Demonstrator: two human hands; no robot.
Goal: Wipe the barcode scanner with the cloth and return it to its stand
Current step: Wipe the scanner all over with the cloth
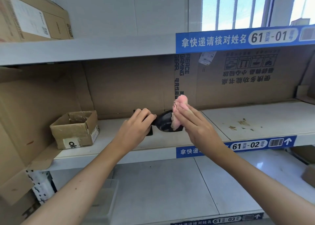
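Scanner [164, 122], black, above shelf [255, 119], between both hands: left hand [134, 127] curled around its handle, right hand [196, 127] pressing pink cloth [179, 105] against its head, fingers straight.

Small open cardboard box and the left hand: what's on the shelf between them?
Nothing; the head view shows bare white shelf between the box and the left hand.

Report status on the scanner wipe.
Left hand gripping glossy black barcode scanner above shelf. Right hand pressing crumpled pink cloth on its head. Nothing obstructing.
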